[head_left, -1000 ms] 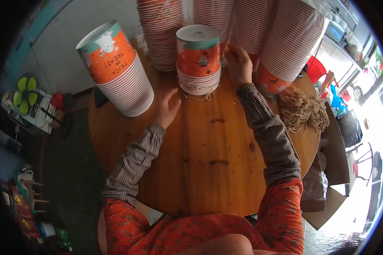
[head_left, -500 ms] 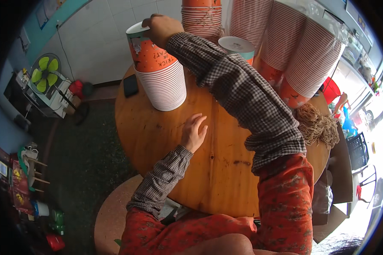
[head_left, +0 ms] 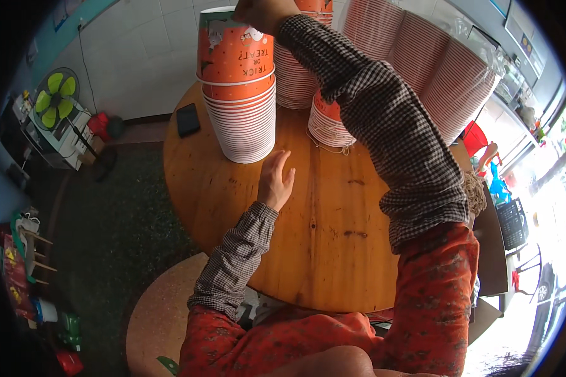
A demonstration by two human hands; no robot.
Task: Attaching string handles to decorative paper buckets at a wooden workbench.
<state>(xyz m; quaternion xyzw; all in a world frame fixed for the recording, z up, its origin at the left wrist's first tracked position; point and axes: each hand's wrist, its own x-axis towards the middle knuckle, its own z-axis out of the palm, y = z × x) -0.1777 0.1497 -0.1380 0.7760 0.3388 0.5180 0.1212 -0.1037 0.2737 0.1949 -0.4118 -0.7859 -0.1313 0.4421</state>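
Orange paper buckets with green and white bands stand upside down in a tall stack (head_left: 242,125) on the round wooden table. At its top, my right hand (head_left: 267,14), partly cut off by the upper edge, grips the upturned base of the top paper bucket (head_left: 236,53). That bucket's rim sits a little above the rest, and an orange band of the one beneath shows. Low down, my left hand (head_left: 275,182) hovers beside the stack's foot, fingers apart and holding nothing. A short stack (head_left: 327,122) with loose strings stands right of it, partly behind my right sleeve.
Another tall stack (head_left: 295,78) stands behind. Plastic-wrapped stacks (head_left: 415,56) fill the table's far right. A dark phone (head_left: 187,120) lies near the left edge, and a string bundle (head_left: 475,193) is at the right. A green-bladed fan (head_left: 56,100) stands on the floor.
My right hand has risen and the top bucket has slid up slightly from the stack. My left hand stays open near the foot. The view has shifted somewhat.
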